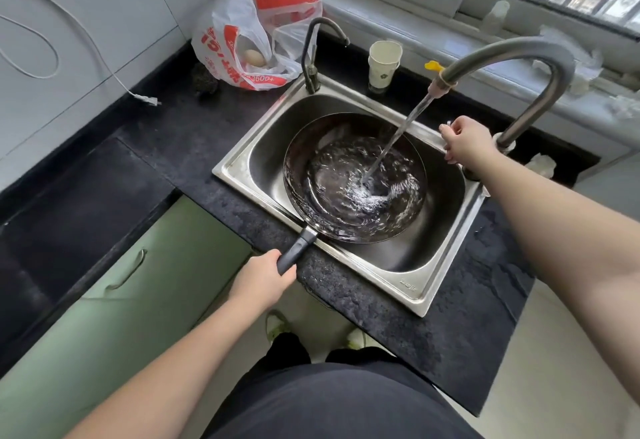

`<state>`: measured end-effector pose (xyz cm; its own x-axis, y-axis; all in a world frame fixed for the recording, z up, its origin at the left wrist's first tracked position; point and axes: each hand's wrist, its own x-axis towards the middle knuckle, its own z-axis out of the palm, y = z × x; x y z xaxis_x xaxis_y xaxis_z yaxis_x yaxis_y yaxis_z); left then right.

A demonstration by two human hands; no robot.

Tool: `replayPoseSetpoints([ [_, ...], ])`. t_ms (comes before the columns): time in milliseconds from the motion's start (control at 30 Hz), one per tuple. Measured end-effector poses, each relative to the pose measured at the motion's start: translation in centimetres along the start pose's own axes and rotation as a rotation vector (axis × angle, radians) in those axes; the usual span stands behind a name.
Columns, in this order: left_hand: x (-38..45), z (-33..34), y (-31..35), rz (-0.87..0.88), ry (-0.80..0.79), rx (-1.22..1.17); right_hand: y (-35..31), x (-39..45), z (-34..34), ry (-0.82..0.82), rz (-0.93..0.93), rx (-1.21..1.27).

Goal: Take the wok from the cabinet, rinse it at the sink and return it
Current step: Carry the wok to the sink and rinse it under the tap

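Observation:
A dark round wok [304,161] sits in the steel sink [408,286], its black handle [298,251] sticking out over the front rim. My left hand [263,279] grips the end of that handle. Water streams from the tall grey faucet [540,67] into the wok and swirls in its bottom. My right hand [465,142] is curled round the faucet's lever at the base of the faucet; the lever itself is mostly hidden by the fingers.
A second thin faucet [311,57] stands at the sink's back left. A red-and-white plastic bag [249,36] and stacked paper cups [382,62] sit behind the sink on the black counter [180,133]. Green cabinet doors [138,282] lie below left.

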<state>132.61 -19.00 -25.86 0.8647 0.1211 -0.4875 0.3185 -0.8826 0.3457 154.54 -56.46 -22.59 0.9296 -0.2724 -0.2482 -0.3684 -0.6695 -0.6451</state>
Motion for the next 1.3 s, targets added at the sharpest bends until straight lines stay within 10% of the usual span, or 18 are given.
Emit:
replayPoseSetpoints([
  [1300,-1.9,2.7,1.6,0.059,0.044,0.020,-0.3,-0.4,-0.4,-0.006,-0.031,-0.029],
])
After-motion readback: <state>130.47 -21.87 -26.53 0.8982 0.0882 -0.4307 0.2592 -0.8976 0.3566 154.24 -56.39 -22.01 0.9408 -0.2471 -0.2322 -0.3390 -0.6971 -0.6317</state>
